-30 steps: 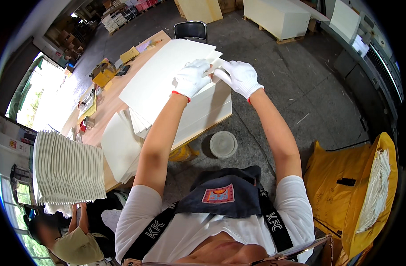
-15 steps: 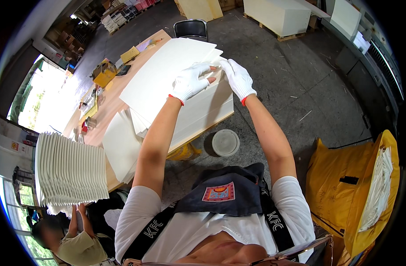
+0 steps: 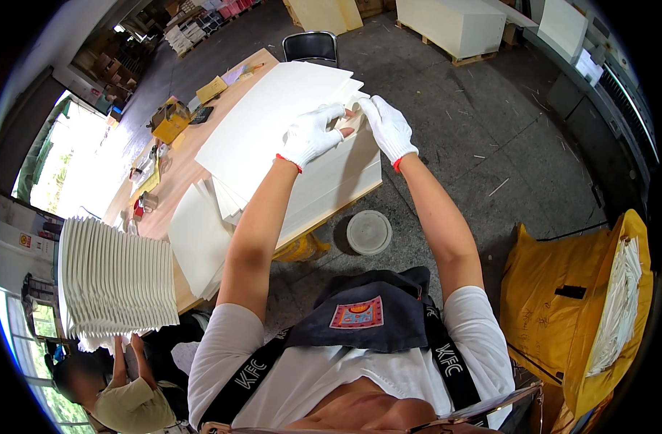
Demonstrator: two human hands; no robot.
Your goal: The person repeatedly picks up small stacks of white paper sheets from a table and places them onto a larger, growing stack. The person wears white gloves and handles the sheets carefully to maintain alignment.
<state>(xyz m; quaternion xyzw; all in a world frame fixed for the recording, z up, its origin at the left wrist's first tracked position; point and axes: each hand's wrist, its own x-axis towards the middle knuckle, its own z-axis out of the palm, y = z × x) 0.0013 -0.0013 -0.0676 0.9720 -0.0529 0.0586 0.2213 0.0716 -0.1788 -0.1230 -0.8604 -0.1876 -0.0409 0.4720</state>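
Observation:
A tall stack of large white paper sheets (image 3: 262, 105) lies on the wooden table (image 3: 188, 137), its upper sheets fanned unevenly at the right corner. My left hand (image 3: 313, 137), in a white knit glove with bare fingertips showing, rests on the stack near that corner. Its thumb and a finger are spread apart over the sheet edges. Opposite it, my right hand (image 3: 389, 130), gloved with a red cuff, bends round the corner of the upper sheets. Its fingertips are partly hidden against the paper. A smaller fan of sheets (image 3: 197, 235) lies beside the stack.
At the left, another person (image 3: 132, 394) has raised hands at a tall pile of white sheets (image 3: 117, 275). A round tub (image 3: 369, 233) stands on the floor by the table. A yellow sack (image 3: 555, 304) of paper scraps is at the right, a black chair (image 3: 310, 48) beyond the table.
My hands stay almost in place at the stack's corner. The fingers and the sheet edges between them shift only slightly.

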